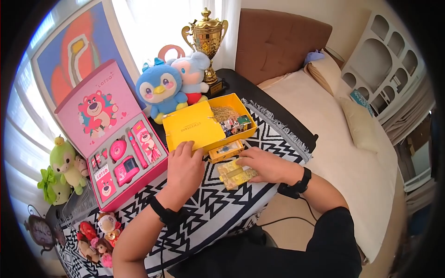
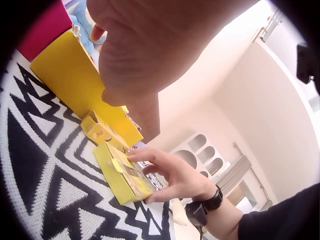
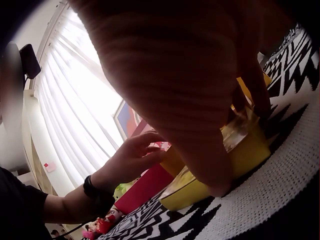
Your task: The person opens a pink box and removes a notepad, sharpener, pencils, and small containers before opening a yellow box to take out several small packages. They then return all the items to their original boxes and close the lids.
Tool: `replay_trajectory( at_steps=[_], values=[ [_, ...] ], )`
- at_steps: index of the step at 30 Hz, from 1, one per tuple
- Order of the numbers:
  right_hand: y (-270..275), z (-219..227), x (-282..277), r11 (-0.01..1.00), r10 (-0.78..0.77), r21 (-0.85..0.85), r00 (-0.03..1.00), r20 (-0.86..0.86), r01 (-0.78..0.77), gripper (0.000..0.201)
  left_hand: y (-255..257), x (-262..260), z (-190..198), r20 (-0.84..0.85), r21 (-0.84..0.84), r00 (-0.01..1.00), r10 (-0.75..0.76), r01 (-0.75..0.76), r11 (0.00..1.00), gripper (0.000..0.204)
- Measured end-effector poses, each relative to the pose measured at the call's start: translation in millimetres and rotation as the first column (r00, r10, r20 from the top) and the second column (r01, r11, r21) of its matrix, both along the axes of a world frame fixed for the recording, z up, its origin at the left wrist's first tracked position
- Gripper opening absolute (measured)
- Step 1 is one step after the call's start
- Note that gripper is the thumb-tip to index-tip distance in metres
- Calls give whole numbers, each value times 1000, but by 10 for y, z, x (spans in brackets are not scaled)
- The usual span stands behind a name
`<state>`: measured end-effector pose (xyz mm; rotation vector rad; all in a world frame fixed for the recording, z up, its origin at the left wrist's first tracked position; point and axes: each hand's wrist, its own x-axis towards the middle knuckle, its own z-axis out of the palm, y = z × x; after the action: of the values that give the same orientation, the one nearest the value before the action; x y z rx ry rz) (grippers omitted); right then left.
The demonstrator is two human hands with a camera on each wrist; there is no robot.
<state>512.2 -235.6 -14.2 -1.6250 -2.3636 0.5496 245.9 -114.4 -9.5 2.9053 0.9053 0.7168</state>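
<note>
The right hand [image 1: 267, 166] has its grip clamped on a light yellow box [image 1: 235, 175] with a clear window, the thumb at one side and the fingers reaching over the top. That box is at the near edge of the counter [image 1: 259, 92], above a black-and-white patterned cloth [image 1: 204, 208]; whether its underside touches the cloth, I cannot tell. Just beyond it is a smaller orange-yellow carton [image 1: 226, 151], near the front wall of a large yellow box [image 2: 70, 72].

The left hand [image 1: 185, 162] rests at the front edge of the large yellow box, fingers together over the rim; whether its grip pinches the wall, I cannot tell. A yellow flap [image 1: 190, 125] with lettering covers the left part of this box, while shredded paper [image 1: 225, 113] and small packed items [image 1: 236, 124] show in the right part.

To the left, a pink box [image 1: 139, 182] stands open with its lid [image 1: 99, 109] tilted up, a printed bear on the inside and pink items in fitted recesses. Behind the large yellow box sit a blue plush [image 1: 160, 88] and a paler plush [image 1: 191, 72], with a gold trophy [image 1: 207, 37] beside them. A bed [image 1: 320, 120] stands to the right
</note>
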Motion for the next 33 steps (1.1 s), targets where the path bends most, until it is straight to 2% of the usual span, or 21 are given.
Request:
replay_trajectory(
  at_steps=[3, 7, 8, 9, 12, 16, 18, 19, 21, 22, 24, 33],
  values=[
    [29, 165, 58, 999, 44, -25, 999, -22, -44, 64, 76, -46, -39, -47, 8, 997, 64, -63, 998, 35],
    [269, 466, 386, 949, 10, 313, 994, -112, 25, 58, 178, -117, -134, -106, 25, 989, 102, -100, 995, 37],
    [372, 610, 414, 925, -69, 372, 997, -27, 74, 57, 188, -125, -135, -108, 26, 990, 96, -94, 995, 37],
    [534, 617, 513, 887, -77, 457, 997, 1, 68, 58, 198, -126, -130, -128, 37, 987, 98, -94, 995, 39],
    [976, 650, 658, 876, -145, 475, 986, 85, 88, 49, 200, -130, -137, -137, 53, 984, 114, -108, 993, 41],
    [1398, 567, 688, 916, -186, 385, 968, 167, 109, 48, 206, -185, -119, -142, 19, 982, 121, -120, 993, 42],
    [1516, 533, 655, 961, -187, 245, 954, 233, 129, 47, 238, -214, -133, -135, 17, 985, 110, -109, 994, 42],
    [1551, 514, 630, 961, -186, 247, 955, 233, 127, 47, 250, -220, -144, -126, 10, 988, 90, -90, 996, 42],
    [1605, 494, 596, 986, -159, 90, 964, 213, 143, 45, 267, -220, -158, -126, 19, 988, 94, -92, 996, 42],
    [1631, 500, 587, 985, -160, 91, 963, 216, 144, 45, 273, -218, -158, -126, 24, 987, 97, -94, 995, 41],
    [1690, 520, 566, 985, -131, -76, 959, 251, 155, 45, 279, -226, -152, -112, 27, 990, 90, -88, 996, 41],
    [1639, 422, 385, 980, -114, -120, 939, 324, 160, 41, 290, -262, -161, -86, 13, 994, 63, -62, 998, 39]
  ],
)
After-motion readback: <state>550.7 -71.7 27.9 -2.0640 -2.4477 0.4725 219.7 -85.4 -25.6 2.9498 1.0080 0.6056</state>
